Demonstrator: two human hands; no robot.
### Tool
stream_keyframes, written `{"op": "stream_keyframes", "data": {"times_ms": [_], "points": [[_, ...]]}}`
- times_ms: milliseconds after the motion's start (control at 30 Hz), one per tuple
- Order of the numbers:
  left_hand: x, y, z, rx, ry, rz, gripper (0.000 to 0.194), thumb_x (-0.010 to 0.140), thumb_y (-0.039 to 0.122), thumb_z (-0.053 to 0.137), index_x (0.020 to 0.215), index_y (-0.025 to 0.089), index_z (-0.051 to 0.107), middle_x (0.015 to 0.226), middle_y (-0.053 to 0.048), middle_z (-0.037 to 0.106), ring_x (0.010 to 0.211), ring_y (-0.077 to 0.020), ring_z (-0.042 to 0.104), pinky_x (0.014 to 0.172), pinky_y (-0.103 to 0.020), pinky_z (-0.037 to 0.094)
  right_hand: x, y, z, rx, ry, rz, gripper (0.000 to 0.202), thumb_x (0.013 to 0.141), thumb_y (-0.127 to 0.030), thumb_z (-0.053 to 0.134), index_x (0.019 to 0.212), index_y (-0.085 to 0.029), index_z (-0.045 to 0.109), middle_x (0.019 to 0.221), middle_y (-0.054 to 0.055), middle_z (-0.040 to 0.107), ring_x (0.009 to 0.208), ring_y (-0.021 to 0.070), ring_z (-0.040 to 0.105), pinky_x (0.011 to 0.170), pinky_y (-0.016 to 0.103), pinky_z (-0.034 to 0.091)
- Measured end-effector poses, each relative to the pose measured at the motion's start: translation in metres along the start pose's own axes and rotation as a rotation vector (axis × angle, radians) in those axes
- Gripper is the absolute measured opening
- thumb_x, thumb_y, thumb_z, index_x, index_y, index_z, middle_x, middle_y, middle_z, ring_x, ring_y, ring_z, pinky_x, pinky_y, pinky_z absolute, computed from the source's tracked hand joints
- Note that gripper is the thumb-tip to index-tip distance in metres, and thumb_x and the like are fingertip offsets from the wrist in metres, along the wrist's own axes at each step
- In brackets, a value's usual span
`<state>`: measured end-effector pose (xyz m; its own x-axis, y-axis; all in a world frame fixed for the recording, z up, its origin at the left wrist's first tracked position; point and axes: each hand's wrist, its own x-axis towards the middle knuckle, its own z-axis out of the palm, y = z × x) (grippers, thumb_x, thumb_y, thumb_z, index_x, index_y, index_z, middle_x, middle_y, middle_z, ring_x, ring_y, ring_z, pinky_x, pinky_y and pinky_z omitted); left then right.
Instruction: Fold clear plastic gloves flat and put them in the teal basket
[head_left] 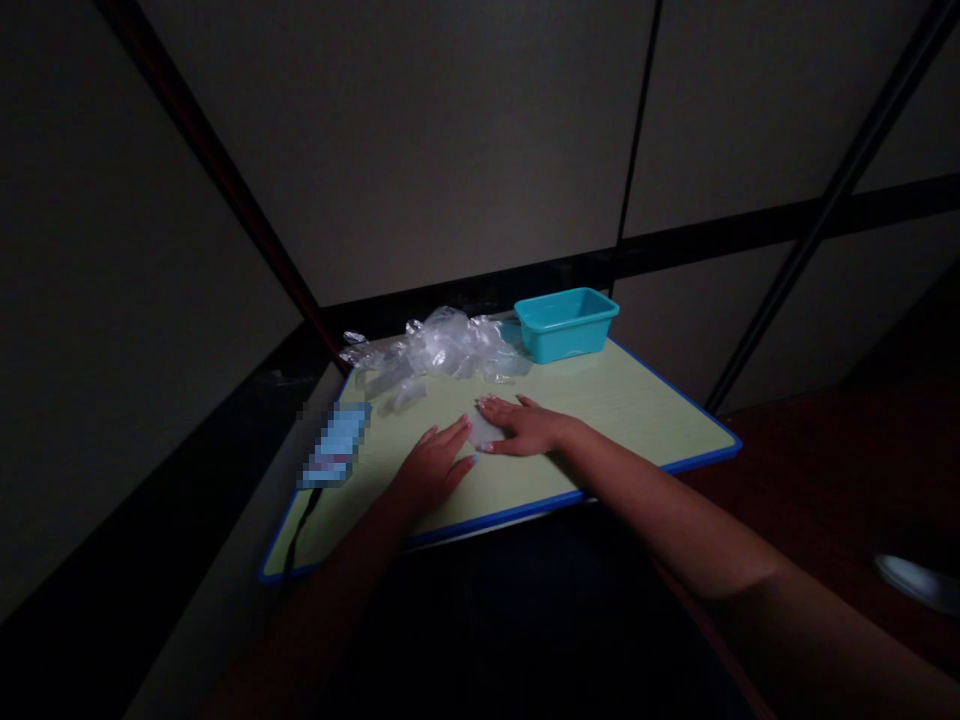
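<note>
A small clear plastic bag [486,432] lies flat on the pale yellow table [630,400], between my two hands. My right hand [521,427] rests palm down over its right part, fingers stretched out and pointing left. At the bag's left edge lies my left hand [441,463], its fingers extended and thumb apart. Beyond the hands, a loose heap of crumpled clear plastic bags [446,345] spreads along the far side of the table. What is under my right palm is hidden.
A turquoise plastic basket [566,330] stands at the far right of the heap. On the left edge lies a blurred-out light blue phone-like object [335,445] with a dark cord [301,520]. A panelled wall [450,160] rises behind the blue-edged table.
</note>
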<state>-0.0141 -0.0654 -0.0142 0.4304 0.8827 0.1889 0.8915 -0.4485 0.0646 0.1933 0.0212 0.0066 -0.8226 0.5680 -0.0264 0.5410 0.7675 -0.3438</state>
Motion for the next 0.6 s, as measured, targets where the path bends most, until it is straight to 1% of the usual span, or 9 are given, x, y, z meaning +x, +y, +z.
{"op": "stream_keyframes", "data": {"times_ms": [133,233,333,400,500,600], "points": [[0.002,0.000,0.001,-0.010,0.002,0.018,0.050,0.092,0.038,0.032,0.135,0.014,0.041,0.143,-0.012,0.039,0.128,-0.0213,0.039,0.106,-0.042,0.028,-0.001,-0.002,0.001,-0.053,-0.028,0.005,0.080,0.084,-0.062,0.038,0.146,-0.018,0.017,0.150,0.010,0.016,0.139,0.0254,0.012,0.109,0.053,0.004],[0.003,0.000,0.001,-0.016,0.001,0.032,0.049,0.091,0.038,0.033,0.134,0.015,0.043,0.141,-0.010,0.042,0.127,-0.0211,0.040,0.106,-0.041,0.029,0.000,-0.004,0.003,-0.082,0.009,-0.006,0.079,0.084,-0.063,0.036,0.146,-0.017,0.020,0.149,0.012,0.021,0.138,0.0254,0.016,0.110,0.051,0.005],[0.003,0.002,0.000,-0.014,-0.004,0.018,0.049,0.091,0.039,0.033,0.133,0.017,0.044,0.140,-0.009,0.044,0.126,-0.0215,0.041,0.106,-0.043,0.028,-0.001,-0.006,0.005,-0.125,0.040,-0.008,0.080,0.084,-0.063,0.036,0.145,-0.014,0.021,0.148,0.014,0.023,0.137,0.0259,0.018,0.110,0.049,0.004],[0.003,0.003,-0.002,-0.010,-0.009,0.005,0.049,0.092,0.039,0.032,0.134,0.017,0.043,0.140,-0.009,0.045,0.126,-0.0217,0.041,0.107,-0.044,0.026,-0.001,-0.006,0.005,-0.115,0.033,-0.002,0.080,0.085,-0.063,0.033,0.146,-0.014,0.019,0.149,0.014,0.022,0.138,0.0255,0.018,0.110,0.049,0.003],[0.002,0.003,-0.003,0.000,-0.022,0.000,0.049,0.092,0.038,0.032,0.135,0.017,0.042,0.139,-0.009,0.045,0.126,-0.0217,0.040,0.107,-0.045,0.025,-0.002,-0.007,0.002,-0.059,0.004,0.012,0.078,0.086,-0.064,0.028,0.147,-0.016,0.015,0.150,0.011,0.017,0.139,0.0253,0.013,0.110,0.052,0.003],[0.002,0.003,-0.002,0.010,-0.033,0.008,0.048,0.093,0.039,0.031,0.135,0.018,0.042,0.141,-0.008,0.043,0.127,-0.0220,0.039,0.107,-0.048,0.023,-0.004,-0.011,-0.001,-0.055,0.000,-0.008,0.076,0.086,-0.063,0.028,0.146,-0.018,0.016,0.151,0.009,0.014,0.139,0.0260,0.010,0.109,0.054,0.001]]}}
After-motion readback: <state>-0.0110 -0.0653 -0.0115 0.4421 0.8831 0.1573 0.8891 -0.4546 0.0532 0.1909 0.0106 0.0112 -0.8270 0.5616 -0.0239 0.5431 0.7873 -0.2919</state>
